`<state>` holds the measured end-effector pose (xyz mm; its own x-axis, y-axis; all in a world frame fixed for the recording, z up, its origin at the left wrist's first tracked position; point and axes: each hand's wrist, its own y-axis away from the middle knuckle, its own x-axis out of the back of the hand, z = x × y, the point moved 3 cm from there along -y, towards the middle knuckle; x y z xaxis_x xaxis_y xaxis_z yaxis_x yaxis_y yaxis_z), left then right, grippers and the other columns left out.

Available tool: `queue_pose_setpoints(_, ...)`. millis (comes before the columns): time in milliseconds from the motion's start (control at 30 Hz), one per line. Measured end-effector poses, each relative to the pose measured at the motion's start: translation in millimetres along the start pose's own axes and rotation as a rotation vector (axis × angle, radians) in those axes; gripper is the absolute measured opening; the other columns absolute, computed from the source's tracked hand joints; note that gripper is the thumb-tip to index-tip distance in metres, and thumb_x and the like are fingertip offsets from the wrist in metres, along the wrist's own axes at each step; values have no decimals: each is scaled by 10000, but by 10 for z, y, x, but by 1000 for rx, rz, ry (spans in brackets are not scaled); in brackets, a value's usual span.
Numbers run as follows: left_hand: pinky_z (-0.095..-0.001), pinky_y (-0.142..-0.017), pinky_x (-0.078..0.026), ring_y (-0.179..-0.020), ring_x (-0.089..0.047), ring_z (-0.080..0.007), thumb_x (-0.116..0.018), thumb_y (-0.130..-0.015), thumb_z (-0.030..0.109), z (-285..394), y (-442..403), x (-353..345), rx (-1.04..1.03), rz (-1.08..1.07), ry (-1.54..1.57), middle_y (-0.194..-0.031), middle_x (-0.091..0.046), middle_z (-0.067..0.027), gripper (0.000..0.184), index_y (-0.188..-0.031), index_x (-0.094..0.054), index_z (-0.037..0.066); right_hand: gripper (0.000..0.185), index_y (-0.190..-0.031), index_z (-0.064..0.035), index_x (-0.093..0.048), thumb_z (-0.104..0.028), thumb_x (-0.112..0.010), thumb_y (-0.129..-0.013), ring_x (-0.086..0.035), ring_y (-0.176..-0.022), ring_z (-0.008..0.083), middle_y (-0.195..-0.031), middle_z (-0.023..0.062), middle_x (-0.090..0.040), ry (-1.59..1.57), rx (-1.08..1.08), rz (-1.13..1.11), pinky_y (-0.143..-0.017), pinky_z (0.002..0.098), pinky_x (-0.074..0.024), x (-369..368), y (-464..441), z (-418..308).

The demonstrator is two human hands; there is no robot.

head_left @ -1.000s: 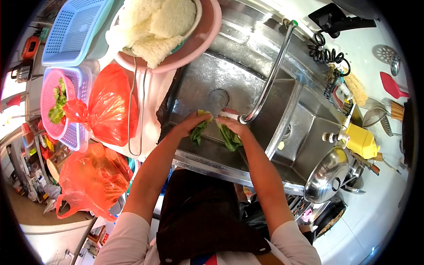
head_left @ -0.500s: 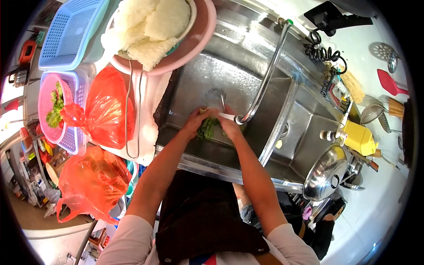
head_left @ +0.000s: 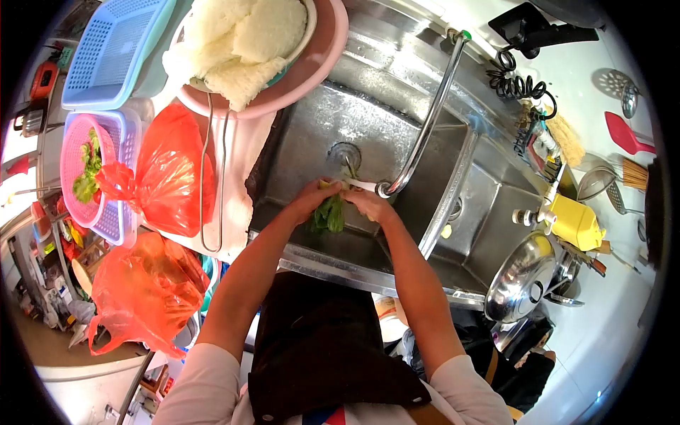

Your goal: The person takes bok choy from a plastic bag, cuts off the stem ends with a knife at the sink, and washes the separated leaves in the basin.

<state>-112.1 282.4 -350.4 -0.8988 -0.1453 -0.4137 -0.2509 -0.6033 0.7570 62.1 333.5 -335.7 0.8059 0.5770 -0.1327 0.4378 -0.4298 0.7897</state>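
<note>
Over the left basin of the steel sink [head_left: 304, 142], my two hands meet around a bunch of leafy greens [head_left: 328, 214]. My left hand [head_left: 308, 198] is closed on the bunch near its stems. My right hand [head_left: 370, 205] grips it from the other side, fingers bent at the stem end. Dark green leaves hang down between the hands. The white-tipped spout of the faucet [head_left: 428, 127] ends right beside my right hand. Beyond the fingers, near the drain [head_left: 344, 154], a thin pale strand shows; whether it is stem or water I cannot tell.
On the left are a pink basin [head_left: 327, 67] with white noodle-like food, a red plastic bag [head_left: 173, 173], a blue basket [head_left: 110, 53] and a pink colander [head_left: 71, 152] with greens. At right stand a pot lid [head_left: 520, 280] and a yellow jug [head_left: 575, 222].
Both hands have shifted slightly with the greens, and the fingers are arranged differently at the stems. More of the drain shows beyond them, and more leaf hangs in view.
</note>
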Motion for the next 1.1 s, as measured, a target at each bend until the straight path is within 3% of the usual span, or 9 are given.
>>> queue_pose_setpoints(133,-315,-769,-519,-904,-608,-150,-719,-883,292,59,51,-11,-55,-23,-95,-999,-623,-47,417,-1176,-500,91,564,-1241,58,-553,-226,-769,-805,-555,-797,136,-933,45,-638,-112,106,25,-689,312,-469,-54,-46,45)
queue_pose_setpoints(200,-305,-781,-500,-921,-594,-152,-730,-870,284,36,31,8,-53,-45,-74,-1014,-617,-51,427,-1164,-506,70,551,-1213,58,-564,-257,-760,-806,-562,-806,140,-921,63,-635,-74,227,19,-704,327,-480,-128,-98,61)
queue_pose_setpoints(400,-282,-737,-477,-849,-584,-115,-731,-840,261,99,2,-48,-122,100,-437,-945,-630,-31,342,-1046,-584,30,372,-1009,-54,-620,-341,-683,-781,-660,-786,306,-857,157,-663,777,331,251,-726,400,-532,-163,-6,-180)
queue_pose_setpoints(500,-297,-730,-480,-843,-592,-139,-733,-837,253,164,17,-72,-47,39,-448,-955,-640,-49,359,-1073,-598,19,349,-932,-83,-620,-393,-646,-774,-652,-843,366,-869,152,-673,979,279,283,-740,430,-536,-158,-129,-58)
queue_pose_setpoints(633,-311,-730,-490,-816,-612,-153,-728,-845,247,215,85,-93,90,-35,-302,-925,-657,-58,322,-1047,-633,15,397,-980,-88,-635,-432,-624,-782,-654,-861,373,-897,163,-677,1026,239,236,-772,442,-534,-175,-116,-113)
queue_pose_setpoints(833,-325,-717,-505,-807,-623,-137,-713,-880,284,109,96,43,180,-104,-249,-946,-683,-50,296,-1025,-658,31,417,-1011,-52,-639,-414,-584,-810,-647,-873,385,-912,179,-676,931,315,-10,-804,431,-520,-111,30,-229)
queue_pose_setpoints(933,-321,-728,-505,-813,-625,-129,-673,-914,328,98,128,85,208,-123,-284,-945,-686,-39,308,-1029,-667,43,418,-1158,-10,-567,-280,-565,-840,-641,-887,304,-986,175,-664,828,306,-47,-781,393,-479,-54,-85,-52)
queue_pose_setpoints(1033,-311,-749,-510,-850,-639,-134,-614,-949,367,161,146,102,158,-206,-265,-943,-687,-36,340,-1065,-663,51,366,-1135,-22,-627,-265,-625,-862,-656,-828,197,-956,103,-691,336,238,-140,-757,351,-521,64,-276,219)
queue_pose_setpoints(1100,-307,-773,-518,-877,-646,-139,-577,-968,373,211,210,98,195,-227,-135,-975,-685,-41,357,-1111,-643,53,324,-1150,-15,-628,-177,-692,-877,-630,-833,142,-994,65,-686,-4,207,-36,-759,323,-515,133,-301,337)
